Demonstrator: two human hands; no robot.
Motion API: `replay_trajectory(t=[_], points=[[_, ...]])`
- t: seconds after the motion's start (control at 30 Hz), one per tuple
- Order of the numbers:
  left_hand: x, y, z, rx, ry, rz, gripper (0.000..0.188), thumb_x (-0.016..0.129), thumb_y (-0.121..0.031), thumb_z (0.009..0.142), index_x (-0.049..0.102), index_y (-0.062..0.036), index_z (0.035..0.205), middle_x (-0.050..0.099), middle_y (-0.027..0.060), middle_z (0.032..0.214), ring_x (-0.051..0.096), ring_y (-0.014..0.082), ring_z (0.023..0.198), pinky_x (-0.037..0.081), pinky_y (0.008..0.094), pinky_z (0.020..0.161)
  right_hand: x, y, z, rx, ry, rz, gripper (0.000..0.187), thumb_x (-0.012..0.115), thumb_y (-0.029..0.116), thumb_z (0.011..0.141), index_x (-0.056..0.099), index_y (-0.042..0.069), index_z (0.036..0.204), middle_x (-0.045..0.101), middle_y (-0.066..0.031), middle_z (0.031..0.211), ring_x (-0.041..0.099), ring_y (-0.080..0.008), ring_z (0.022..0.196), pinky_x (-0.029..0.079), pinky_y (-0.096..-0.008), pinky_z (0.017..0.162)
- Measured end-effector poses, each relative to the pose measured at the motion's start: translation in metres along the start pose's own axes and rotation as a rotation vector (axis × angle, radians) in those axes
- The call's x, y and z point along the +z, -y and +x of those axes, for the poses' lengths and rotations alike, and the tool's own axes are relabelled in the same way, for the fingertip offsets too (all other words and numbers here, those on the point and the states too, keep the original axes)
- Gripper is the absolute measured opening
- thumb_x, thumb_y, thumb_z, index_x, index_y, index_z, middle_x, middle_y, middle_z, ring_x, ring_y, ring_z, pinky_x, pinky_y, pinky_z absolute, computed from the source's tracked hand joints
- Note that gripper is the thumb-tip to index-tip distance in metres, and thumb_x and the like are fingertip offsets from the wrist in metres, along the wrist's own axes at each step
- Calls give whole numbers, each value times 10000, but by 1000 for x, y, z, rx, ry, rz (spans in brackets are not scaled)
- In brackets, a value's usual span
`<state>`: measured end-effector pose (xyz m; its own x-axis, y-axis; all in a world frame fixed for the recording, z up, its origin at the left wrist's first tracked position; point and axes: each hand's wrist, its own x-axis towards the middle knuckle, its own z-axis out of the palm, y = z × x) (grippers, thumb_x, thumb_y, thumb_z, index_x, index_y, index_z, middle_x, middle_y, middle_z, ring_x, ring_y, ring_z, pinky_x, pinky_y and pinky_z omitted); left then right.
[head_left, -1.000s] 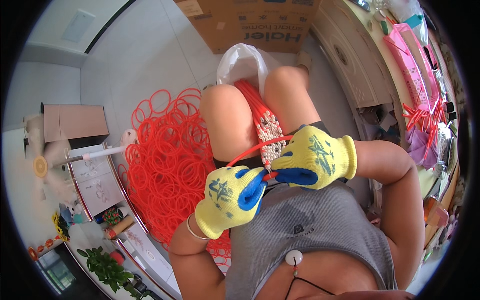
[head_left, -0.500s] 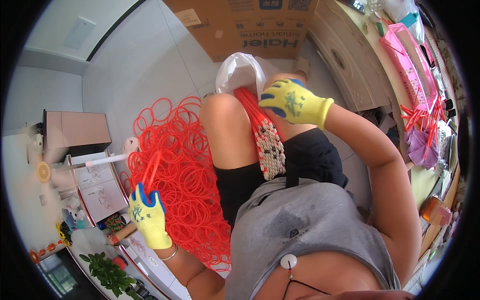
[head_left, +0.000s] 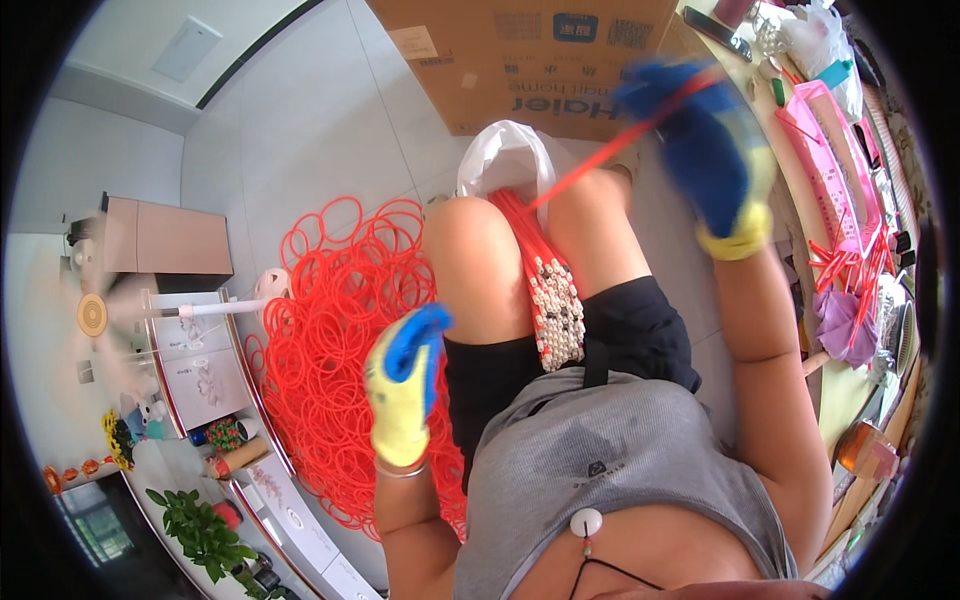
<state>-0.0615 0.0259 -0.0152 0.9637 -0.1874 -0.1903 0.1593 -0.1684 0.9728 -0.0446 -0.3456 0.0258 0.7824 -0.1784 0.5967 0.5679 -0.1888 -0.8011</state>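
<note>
I sit with a bundle of red cords with white ends [head_left: 548, 292] lying between my knees, its far end in a white plastic bag [head_left: 508, 160]. My right hand [head_left: 705, 150], in a blue and yellow glove, is raised at the upper right and grips one red cord [head_left: 590, 165] pulled taut out of the bundle. My left hand [head_left: 405, 385], gloved the same way, hangs beside my left thigh with fingers apart and nothing in it. Under it on the floor lies a big heap of red loops [head_left: 335, 360].
A large cardboard box [head_left: 520, 60] stands ahead on the grey floor. A table [head_left: 835, 390] at my right carries a pink tray [head_left: 835, 160], red cords and small items. At the left are a fan [head_left: 95, 310], a low cabinet [head_left: 165, 235] and a potted plant [head_left: 195, 525].
My right hand has risen up and right, drawing one red cord out of the bundle. My left hand let go of a loop over the heap and came back toward my thigh.
</note>
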Motion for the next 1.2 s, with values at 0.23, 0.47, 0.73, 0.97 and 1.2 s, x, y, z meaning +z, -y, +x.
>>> replay_trajectory(t=[0.23, 0.47, 0.73, 0.97, 1.2], points=[[86, 26, 27, -62, 687, -792, 531, 508, -310, 1074, 451, 56, 1454, 568, 189, 1410, 569, 310, 1294, 423, 419, 1132, -176, 104, 4, -110, -315, 1168, 96, 611, -23, 905, 559, -2, 983, 495, -74, 904, 476, -188, 806, 456, -275, 715], [99, 42, 67, 47, 456, -1172, 528, 433, -368, 1086, 433, -53, 1509, 481, 184, 1524, 460, 373, 1408, 317, 513, 1218, -205, 37, -75, 145, -695, 1520, 138, 594, -58, 882, 639, -30, 1009, 600, -98, 903, 496, -200, 771, 430, -286, 622], [69, -3, 67, 362, 324, -1329, 273, 472, -325, 1058, 646, -155, 935, 705, 43, 1004, 628, 249, 977, 461, 409, 955, -122, -58, -99, 231, -1021, 1344, 187, 591, 79, 964, 679, 20, 1118, 678, -63, 942, 583, -180, 751, 507, -328, 785], [10, -45, 42, 541, 789, -1003, 403, 620, -374, 967, 585, -99, 675, 550, 40, 591, 539, 190, 523, 452, 399, 550, -66, 25, -65, 258, -89, 1016, 295, 500, 322, 1050, 563, 120, 845, 545, 3, 694, 516, -125, 562, 440, -305, 547], [16, -67, -7, 536, 603, 333, 233, 788, -62, 705, 747, -56, 935, 734, 92, 887, 674, 309, 713, 516, 396, 649, 15, 79, -48, 37, 810, -162, 336, 760, 235, 811, 695, 56, 1088, 687, -110, 861, 667, -318, 719, 530, -413, 645]])
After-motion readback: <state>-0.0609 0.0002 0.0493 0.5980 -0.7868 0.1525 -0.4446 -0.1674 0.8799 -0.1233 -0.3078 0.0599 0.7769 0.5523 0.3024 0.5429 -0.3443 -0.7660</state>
